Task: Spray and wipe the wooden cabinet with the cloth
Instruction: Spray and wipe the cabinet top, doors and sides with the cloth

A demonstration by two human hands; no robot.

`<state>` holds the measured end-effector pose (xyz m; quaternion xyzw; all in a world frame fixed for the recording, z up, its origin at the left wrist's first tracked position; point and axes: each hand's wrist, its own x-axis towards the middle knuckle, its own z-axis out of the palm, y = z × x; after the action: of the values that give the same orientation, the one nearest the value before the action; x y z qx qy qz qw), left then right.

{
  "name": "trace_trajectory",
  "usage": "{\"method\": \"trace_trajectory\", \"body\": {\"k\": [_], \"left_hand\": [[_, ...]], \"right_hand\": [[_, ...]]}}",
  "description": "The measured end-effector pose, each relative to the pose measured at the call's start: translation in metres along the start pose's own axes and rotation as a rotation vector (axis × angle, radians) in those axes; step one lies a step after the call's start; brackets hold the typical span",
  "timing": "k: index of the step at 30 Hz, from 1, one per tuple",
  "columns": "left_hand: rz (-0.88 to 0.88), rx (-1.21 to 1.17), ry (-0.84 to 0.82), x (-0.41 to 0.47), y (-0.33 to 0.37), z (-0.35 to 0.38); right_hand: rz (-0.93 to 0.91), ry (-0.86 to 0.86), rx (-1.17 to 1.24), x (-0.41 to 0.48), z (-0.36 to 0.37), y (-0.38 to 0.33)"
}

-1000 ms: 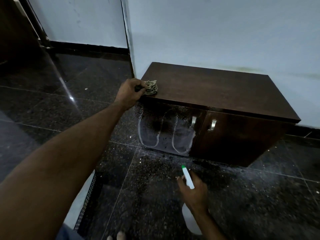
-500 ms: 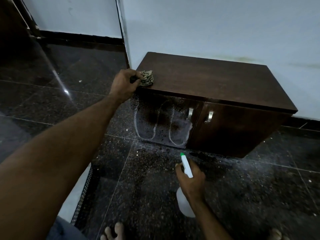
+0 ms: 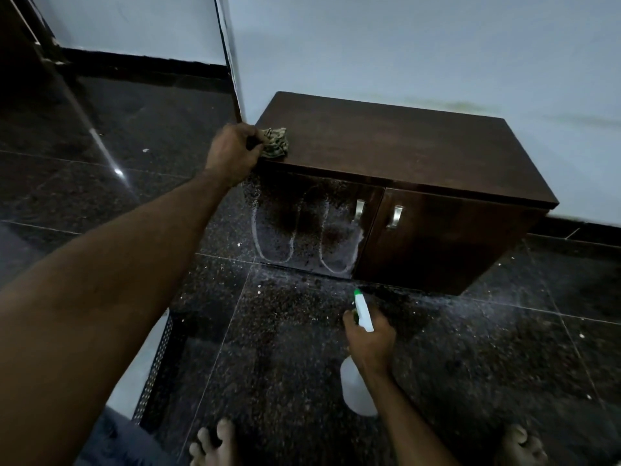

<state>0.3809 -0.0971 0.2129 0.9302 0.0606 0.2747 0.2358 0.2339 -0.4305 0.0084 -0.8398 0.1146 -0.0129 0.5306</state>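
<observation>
A low dark wooden cabinet (image 3: 403,153) with two doors and metal handles stands against a white wall. My left hand (image 3: 233,154) grips a crumpled greenish cloth (image 3: 276,142) and presses it on the front left corner of the cabinet top. Lower down, my right hand (image 3: 371,338) holds a white spray bottle (image 3: 361,312) with a green nozzle tip, pointed toward the cabinet's left door. That left door (image 3: 312,227) is wet and glossy, mirroring the speckled floor and pale curved streaks.
Dark speckled granite floor tiles (image 3: 470,348) surround the cabinet. A wall corner with a black edge strip (image 3: 228,62) rises just left of the cabinet. A perforated white panel (image 3: 151,358) lies at lower left. Bare toes (image 3: 211,445) show at the bottom edge.
The view has tilted slightly downward, showing more of the feet. Both hands keep their places: cloth on the cabinet corner, bottle held low in front.
</observation>
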Motion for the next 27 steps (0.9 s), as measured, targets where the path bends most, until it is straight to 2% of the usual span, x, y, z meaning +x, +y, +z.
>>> {"method": "trace_trajectory", "body": {"k": [5, 12, 16, 18, 20, 23, 27], "left_hand": [[-0.044, 0.062, -0.06, 0.001, 0.011, -0.007], [-0.084, 0.133, -0.126, 0.004, 0.031, -0.015], [-0.054, 0.125, -0.15, -0.006, 0.062, -0.004], [-0.011, 0.067, -0.083, -0.026, 0.079, 0.017], [-0.006, -0.028, 0.101, -0.06, 0.085, 0.05], [-0.285, -0.223, 0.297, -0.115, 0.087, 0.112], [-0.71, -0.604, 0.476, -0.123, 0.104, 0.157]], "right_hand": [[0.037, -0.014, 0.014, -0.005, 0.001, -0.002], [-0.03, -0.046, 0.037, -0.007, 0.0, -0.008], [0.015, -0.019, 0.066, -0.005, -0.002, -0.011], [0.041, -0.013, 0.083, -0.004, -0.004, -0.013], [0.063, -0.009, 0.103, -0.003, -0.007, -0.015], [0.068, -0.006, 0.157, 0.003, -0.011, -0.018], [-0.017, 0.03, 0.197, 0.022, -0.016, -0.024]]}}
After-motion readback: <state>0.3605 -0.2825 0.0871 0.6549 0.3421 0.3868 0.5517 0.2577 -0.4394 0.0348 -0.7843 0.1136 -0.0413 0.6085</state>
